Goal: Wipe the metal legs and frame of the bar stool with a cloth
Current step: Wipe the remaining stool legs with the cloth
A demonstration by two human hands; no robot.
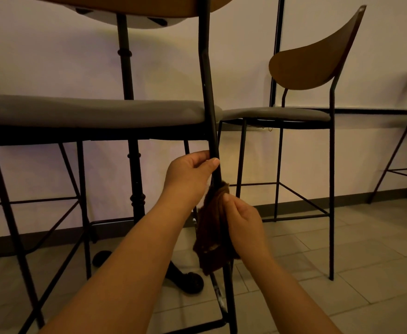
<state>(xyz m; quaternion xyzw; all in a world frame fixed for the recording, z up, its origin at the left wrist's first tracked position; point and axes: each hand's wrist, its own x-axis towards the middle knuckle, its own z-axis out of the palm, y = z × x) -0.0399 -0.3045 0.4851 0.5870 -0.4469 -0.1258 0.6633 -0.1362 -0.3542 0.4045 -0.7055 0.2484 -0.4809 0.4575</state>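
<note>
Right hand: the right hand [242,221] sits nearest, fingers curled round a dark brown cloth [212,237], pressing it against the leg from the right side.
Cloth: bunched and wrapped about the leg just below the left hand, its loose end hanging down beside the leg.
Left hand: the left hand [190,173] grips the same leg just above the cloth, thumb across the front, fingers closed behind it.
Leg: a thin black metal rear leg [209,97] of the near bar stool, running from the backrest down past the seat to the floor, slightly tilted.
Near stool: grey padded seat [89,110] at left, touching the leg; wooden backrest at the top edge; black footrest rails below.
Table base: a turned black pedestal [132,165] stands behind the near stool.
Second stool: a matching bar stool with a curved brown wooden backrest [315,61], further right, near the pale wall.
Floor: light grey tiles [342,249].
</note>
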